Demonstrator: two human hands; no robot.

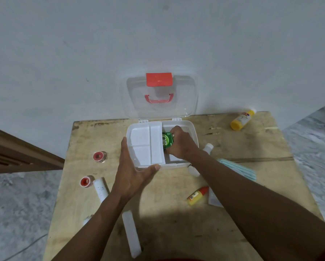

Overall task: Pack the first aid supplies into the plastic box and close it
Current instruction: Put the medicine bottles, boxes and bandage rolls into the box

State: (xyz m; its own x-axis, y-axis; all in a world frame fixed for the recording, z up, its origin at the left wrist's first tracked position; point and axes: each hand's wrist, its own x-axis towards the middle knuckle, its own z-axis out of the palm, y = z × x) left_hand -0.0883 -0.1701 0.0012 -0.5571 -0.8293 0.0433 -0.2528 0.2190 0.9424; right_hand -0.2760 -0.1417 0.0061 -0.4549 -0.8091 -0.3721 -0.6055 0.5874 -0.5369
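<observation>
Right hand: the right hand [180, 144] is curled round a green packet [166, 141], which is held inside the right-hand part of the plastic box [195, 135].
Left hand: the left hand [131, 172] is laid with straight fingers along the box's left wall and its thumb along the near rim. Nothing is gripped; the box is only steadied.
Hands: they are kept apart, with the white tray insert [144, 146] between them.
Task's thing: the green packet lies under the right hand's fingers, just beside the insert's right edge. Its long axis is judged to run away from the person, parallel to that edge. Whether it already touches the box floor cannot be told.
Key relation: the open compartment lies directly below the right hand, the nearer one, so a short downward release is judged to be called for.
In the way: the insert's edge crowds the packet on the left-hand side.
Lid: the lid [180, 95] stands open beyond both hands.
Still outside: two tape rolls [100, 156] and a white tube [100, 189] lie left of the left hand. A small yellow bottle [197, 195] and blue masks [238, 168] lie by the right forearm.
</observation>
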